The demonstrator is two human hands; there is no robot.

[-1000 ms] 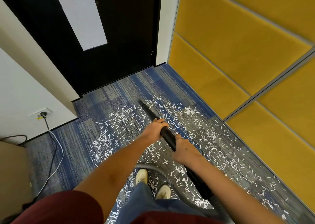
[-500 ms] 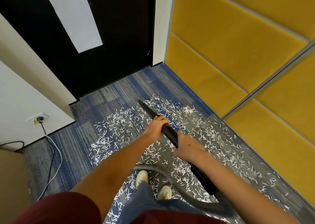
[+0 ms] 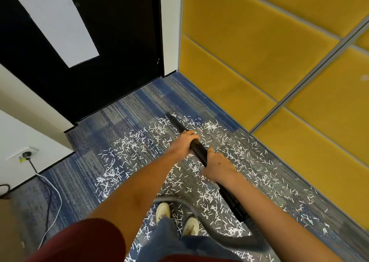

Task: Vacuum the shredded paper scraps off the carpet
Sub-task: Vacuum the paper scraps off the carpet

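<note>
Two grips hold one black vacuum wand [image 3: 196,148], seen from my own head looking down. My left grip [image 3: 182,142] is the forward one, fingers curled over the top of the wand. My right grip [image 3: 216,167] is clamped round it just behind, nearer my body, with a short bare stretch of wand between the two. The wand slants away from me and to the left. Its narrow nozzle tip [image 3: 169,115] sits at the carpet [image 3: 119,114], at the far edge of the mess. Below my right forearm the wand joins a grey ribbed hose [image 3: 180,201], which curves across the floor past my pale shoes [image 3: 162,210].

The shredded paper scraps [image 3: 127,142] are short white strips, strewn thickly over the blue and grey striped carpet. They lie on both sides of the wand and around my feet. A thinner trail runs along the foot of the yellow padded wall panels [image 3: 249,46] on the right.

Ahead stands a black door [image 3: 119,42] with a white rectangle [image 3: 54,18] on it. On the left, a white wall carries a socket [image 3: 28,154] with a plug in it. A white cable [image 3: 55,192] trails from there over the carpet. My blue jeans [image 3: 167,241] and maroon sleeve [image 3: 89,239] fill the bottom of the view.
</note>
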